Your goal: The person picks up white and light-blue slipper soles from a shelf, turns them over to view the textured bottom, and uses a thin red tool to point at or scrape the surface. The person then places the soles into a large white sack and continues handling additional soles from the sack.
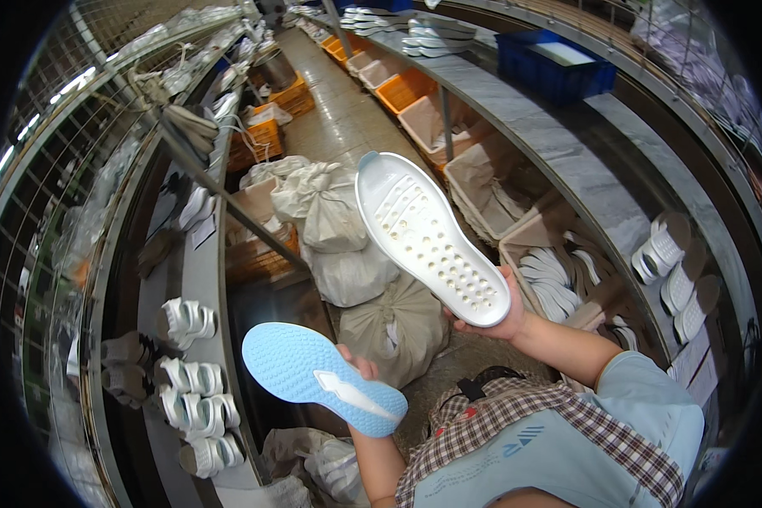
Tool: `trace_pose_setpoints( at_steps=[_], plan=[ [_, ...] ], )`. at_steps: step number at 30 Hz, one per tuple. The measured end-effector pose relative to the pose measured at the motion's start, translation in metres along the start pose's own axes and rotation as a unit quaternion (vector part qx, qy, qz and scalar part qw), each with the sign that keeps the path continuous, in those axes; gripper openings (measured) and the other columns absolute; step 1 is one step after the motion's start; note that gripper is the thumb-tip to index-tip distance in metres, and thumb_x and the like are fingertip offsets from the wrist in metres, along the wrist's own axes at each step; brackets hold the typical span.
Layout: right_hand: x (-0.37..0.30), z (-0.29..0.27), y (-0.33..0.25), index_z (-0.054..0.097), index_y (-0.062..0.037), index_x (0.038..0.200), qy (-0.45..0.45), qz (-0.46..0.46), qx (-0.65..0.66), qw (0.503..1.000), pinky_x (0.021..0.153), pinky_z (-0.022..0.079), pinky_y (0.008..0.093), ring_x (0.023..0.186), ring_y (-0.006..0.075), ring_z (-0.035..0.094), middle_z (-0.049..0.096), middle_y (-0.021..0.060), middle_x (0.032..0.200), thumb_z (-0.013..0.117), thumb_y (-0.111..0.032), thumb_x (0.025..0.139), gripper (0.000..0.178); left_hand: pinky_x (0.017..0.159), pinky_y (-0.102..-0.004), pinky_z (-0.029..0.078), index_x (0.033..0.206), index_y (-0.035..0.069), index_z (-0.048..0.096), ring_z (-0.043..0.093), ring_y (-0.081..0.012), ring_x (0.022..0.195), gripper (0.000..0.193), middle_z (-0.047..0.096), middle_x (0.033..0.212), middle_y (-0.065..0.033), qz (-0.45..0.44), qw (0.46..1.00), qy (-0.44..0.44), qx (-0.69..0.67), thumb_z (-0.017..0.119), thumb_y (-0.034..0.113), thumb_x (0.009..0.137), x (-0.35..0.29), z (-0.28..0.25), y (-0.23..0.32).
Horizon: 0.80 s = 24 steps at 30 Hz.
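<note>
In my right hand (510, 311) is a white shoe sole (419, 229), gripped at its heel end. Its hollow inner side with rows of small round holes faces me, and a pale blue lip shows at the toe. My left hand (360, 364) holds a light blue shoe sole (305, 368), tread side up, with a white inlay along its middle. Most of the left fingers are hidden behind that sole; a few fingertips show at its upper edge. The two soles are apart, the blue one lower and to the left.
Tied sacks (398, 326) stand on the floor ahead. White soles sit in groups on the left shelf (245, 487) and the right grey bench (567, 152), which also carries a blue crate (597, 74). Beneath the bench, lined bins (474, 203) hold soles. Orange crates (292, 95) line the aisle.
</note>
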State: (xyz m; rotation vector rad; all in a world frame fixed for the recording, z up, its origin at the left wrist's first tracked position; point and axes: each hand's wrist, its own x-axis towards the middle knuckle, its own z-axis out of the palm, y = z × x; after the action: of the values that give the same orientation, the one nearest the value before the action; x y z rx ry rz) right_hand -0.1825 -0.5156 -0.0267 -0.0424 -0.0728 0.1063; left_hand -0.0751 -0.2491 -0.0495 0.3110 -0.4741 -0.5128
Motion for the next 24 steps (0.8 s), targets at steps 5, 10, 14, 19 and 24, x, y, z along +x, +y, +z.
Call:
trace_pose_setpoints(
  at_steps=[5,10,14,19,24],
  plan=[
    [-0.011,-0.003,-0.018,0.043,-0.0173,0.136,0.015,-0.034,0.008,0.999,0.084,0.041,0.0449,0.107,0.0398,0.048,0.046,0.0151,0.133,0.045,-0.054,0.073,0.073,0.054,-0.0327,0.036,0.112,0.002,0.043,0.050,-0.0228,0.064,0.039,0.044,0.106,-0.0094,-0.025,0.999,0.030,0.000,0.058,0.030,0.088,0.011,-0.005,-0.018],
    [-0.016,-0.001,-0.038,0.044,-0.0167,0.135,0.066,-0.089,-0.015,0.994,0.083,0.043,0.0475,0.108,0.0407,0.048,0.046,0.0159,0.132,0.043,-0.050,0.075,0.069,0.052,-0.0351,0.034,0.108,0.001,0.042,0.051,-0.0256,0.061,0.043,0.044,0.104,-0.0095,-0.045,0.996,0.071,-0.007,0.051,0.039,0.090,0.016,-0.013,-0.031],
    [-0.015,0.001,-0.089,0.046,-0.0155,0.132,0.122,-0.195,-0.096,0.968,0.075,0.047,0.0461,0.101,0.0346,0.053,0.052,0.0133,0.125,0.034,-0.047,0.083,0.060,0.053,-0.0334,0.035,0.106,0.003,0.040,0.052,-0.0234,0.058,0.043,0.047,0.091,-0.0080,-0.103,0.995,0.007,-0.005,0.049,0.042,0.091,0.028,-0.030,-0.043],
    [-0.012,-0.004,-0.183,0.049,-0.0138,0.126,0.237,-0.316,-0.181,0.901,0.068,0.050,0.0408,0.091,0.0258,0.057,0.058,0.0116,0.115,0.029,-0.049,0.088,0.056,0.057,-0.0319,0.038,0.105,0.007,0.034,0.053,-0.0220,0.069,0.038,0.045,0.079,-0.0066,-0.143,0.990,0.013,0.017,0.050,0.039,0.092,0.024,-0.047,-0.054],
    [-0.002,-0.031,-0.300,0.054,-0.0134,0.120,0.270,-0.354,-0.180,0.877,0.055,0.053,0.0372,0.081,0.0335,0.063,0.063,0.0131,0.106,0.034,-0.051,0.085,0.055,0.057,-0.0314,0.040,0.107,0.006,0.036,0.055,-0.0212,0.071,0.037,0.048,0.082,-0.0078,-0.175,0.984,0.026,0.003,0.047,0.039,0.093,0.024,-0.045,-0.066]
  ],
)
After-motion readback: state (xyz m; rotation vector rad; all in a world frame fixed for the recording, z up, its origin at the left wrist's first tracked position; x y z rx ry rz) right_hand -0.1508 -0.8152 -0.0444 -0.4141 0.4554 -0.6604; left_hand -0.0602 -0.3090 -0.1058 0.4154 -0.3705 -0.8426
